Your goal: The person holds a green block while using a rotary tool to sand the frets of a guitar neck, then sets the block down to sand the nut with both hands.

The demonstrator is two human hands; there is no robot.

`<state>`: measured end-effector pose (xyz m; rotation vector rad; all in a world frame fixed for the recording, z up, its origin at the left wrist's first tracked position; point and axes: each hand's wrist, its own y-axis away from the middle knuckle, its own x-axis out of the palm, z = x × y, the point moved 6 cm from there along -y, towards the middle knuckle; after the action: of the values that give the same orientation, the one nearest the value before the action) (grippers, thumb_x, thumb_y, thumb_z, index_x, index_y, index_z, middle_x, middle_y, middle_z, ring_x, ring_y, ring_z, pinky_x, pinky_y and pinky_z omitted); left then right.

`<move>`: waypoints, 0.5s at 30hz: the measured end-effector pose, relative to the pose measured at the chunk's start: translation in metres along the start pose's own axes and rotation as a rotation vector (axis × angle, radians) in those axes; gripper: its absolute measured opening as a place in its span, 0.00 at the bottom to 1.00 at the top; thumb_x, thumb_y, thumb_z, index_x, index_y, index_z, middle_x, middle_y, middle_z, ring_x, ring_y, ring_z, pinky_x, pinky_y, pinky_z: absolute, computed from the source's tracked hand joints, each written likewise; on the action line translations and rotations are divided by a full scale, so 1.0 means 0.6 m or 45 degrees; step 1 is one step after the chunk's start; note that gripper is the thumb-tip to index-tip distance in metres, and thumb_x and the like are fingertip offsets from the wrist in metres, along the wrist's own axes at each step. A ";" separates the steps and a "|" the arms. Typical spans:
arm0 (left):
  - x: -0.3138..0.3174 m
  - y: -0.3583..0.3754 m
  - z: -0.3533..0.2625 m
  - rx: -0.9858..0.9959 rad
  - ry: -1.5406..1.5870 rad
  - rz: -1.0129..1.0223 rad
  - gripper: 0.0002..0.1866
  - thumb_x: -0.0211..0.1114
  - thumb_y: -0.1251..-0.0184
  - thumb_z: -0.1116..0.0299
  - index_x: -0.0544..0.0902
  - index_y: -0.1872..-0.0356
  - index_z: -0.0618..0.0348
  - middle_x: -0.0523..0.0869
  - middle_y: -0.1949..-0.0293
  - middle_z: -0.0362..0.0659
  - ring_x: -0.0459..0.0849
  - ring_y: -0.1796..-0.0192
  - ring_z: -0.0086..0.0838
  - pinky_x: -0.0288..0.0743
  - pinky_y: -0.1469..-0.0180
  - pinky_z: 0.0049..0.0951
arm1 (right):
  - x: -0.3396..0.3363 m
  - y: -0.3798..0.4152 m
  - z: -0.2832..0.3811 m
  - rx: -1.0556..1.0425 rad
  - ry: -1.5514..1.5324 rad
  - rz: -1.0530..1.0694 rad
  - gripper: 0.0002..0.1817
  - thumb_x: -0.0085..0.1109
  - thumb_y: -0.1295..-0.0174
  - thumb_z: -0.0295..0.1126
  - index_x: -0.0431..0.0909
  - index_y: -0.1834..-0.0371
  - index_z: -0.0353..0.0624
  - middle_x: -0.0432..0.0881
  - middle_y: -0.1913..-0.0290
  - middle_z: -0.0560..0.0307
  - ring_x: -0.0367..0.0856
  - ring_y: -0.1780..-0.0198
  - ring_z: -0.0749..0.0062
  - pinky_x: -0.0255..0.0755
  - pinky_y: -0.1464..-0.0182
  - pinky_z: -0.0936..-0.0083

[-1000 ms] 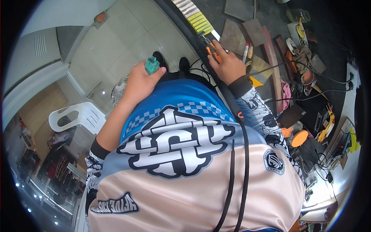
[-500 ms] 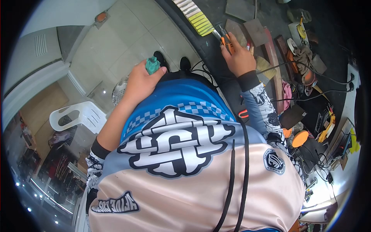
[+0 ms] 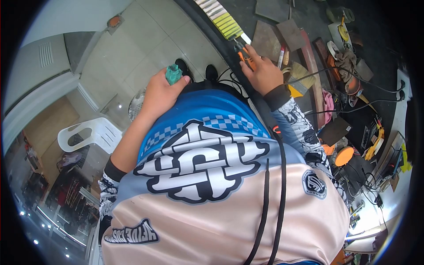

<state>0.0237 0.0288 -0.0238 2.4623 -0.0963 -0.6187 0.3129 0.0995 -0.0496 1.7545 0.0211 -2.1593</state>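
Note:
My left hand (image 3: 164, 92) is closed around a crumpled green object (image 3: 173, 74), holding it in front of my waist above the floor. On the dark workbench (image 3: 375, 26), my right hand (image 3: 263, 74) grips an orange-and-black handled tool (image 3: 245, 56), which looks like pliers. The tool's dark tip lies beside the lower end of a long strip with yellow and white bars (image 3: 227, 25). Just right of my right hand are a wide paintbrush (image 3: 300, 79) and a red-and-white marker (image 3: 281, 57).
Flat dark plates (image 3: 291, 35), a reddish wooden bar (image 3: 312, 66), black cables, a brown cloth (image 3: 347, 62) and an orange disc (image 3: 343, 156) are on the bench. A white plastic chair (image 3: 104, 132) stands at the left on the tiled floor (image 3: 141, 39).
My right hand and the orange-handled tool have moved left and slightly down, towards the bench's edge. More of the paintbrush and marker shows. My left hand has stayed in place.

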 end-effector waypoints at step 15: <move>-0.007 -0.002 0.007 -0.011 -0.036 -0.009 0.22 0.73 0.33 0.52 0.84 0.61 0.66 0.88 0.69 0.53 0.88 0.65 0.42 0.79 0.58 0.39 | -0.011 -0.021 -0.032 0.168 0.045 -0.052 0.32 0.63 0.32 0.55 0.72 0.24 0.68 0.87 0.66 0.45 0.89 0.65 0.47 0.82 0.63 0.55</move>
<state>0.0180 0.0287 -0.0257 2.4469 -0.0962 -0.6559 0.3285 0.1173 -0.0504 1.8803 -0.0791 -2.2040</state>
